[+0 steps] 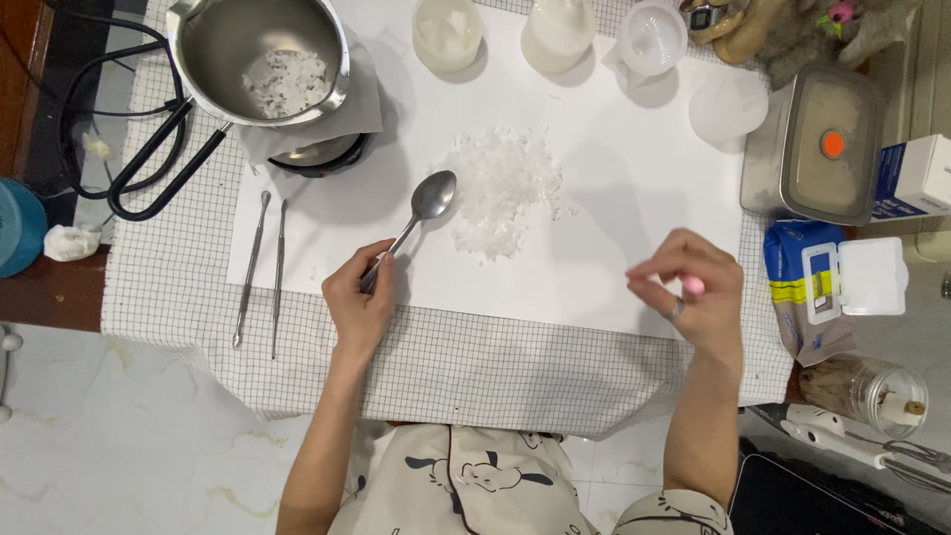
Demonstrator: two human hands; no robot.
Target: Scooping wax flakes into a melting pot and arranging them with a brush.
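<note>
Two hands: left hand [359,302] grips a spoon [421,213] beside white flakes [500,188]; right hand [693,292] – fingers curled, grip unclear

The blue bowl [18,226] is cut by the left edge; the jar [872,391] contents are unclear.

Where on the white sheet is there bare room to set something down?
The widest bare stretch lies between the flake pile and the right hand; another lies between the slim tools and the spoon. The far edge is crowded with cups and the pot.
</note>
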